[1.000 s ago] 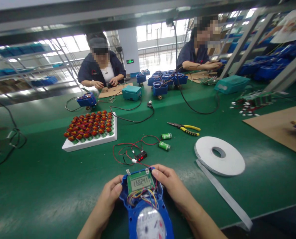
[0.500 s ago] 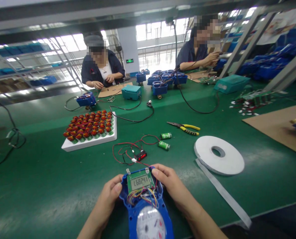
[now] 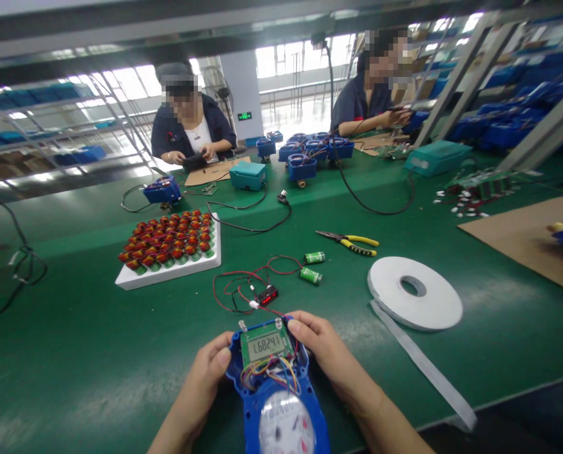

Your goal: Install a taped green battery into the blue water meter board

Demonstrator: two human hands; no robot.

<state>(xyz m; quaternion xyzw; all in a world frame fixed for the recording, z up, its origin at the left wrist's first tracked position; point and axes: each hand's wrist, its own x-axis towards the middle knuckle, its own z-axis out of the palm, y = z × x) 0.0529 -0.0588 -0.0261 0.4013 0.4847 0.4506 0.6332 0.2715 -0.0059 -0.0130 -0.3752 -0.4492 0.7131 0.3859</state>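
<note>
Both my hands grip a blue water meter [image 3: 250, 410] at the near edge of the table. My left hand [image 3: 211, 366] is closed on its left upper side, and my right hand [image 3: 319, 347] on its right upper corner. The meter's top compartment is uncovered, showing a green circuit board with a lit LCD screen [image 3: 266, 345] and coloured wires. A round clear dial [image 3: 287, 425] lies below. Red and black wires run from the meter to a small black display module [image 3: 268, 295] with red digits. Two green batteries [image 3: 311, 275] lie just beyond it.
A white foam tray [image 3: 168, 277] of wired batteries stands left. Yellow-handled pliers [image 3: 352, 241] and a roll of white tape [image 3: 389, 293] lie right. Across the table are blue meters [image 3: 302, 167], teal boxes [image 3: 248, 176], a black cable [image 3: 262, 230] and two co-workers [image 3: 193, 126].
My hands and the meter stay in nearly the same place. The co-worker across on the left now holds a dark object higher, and the view has shifted slightly.
</note>
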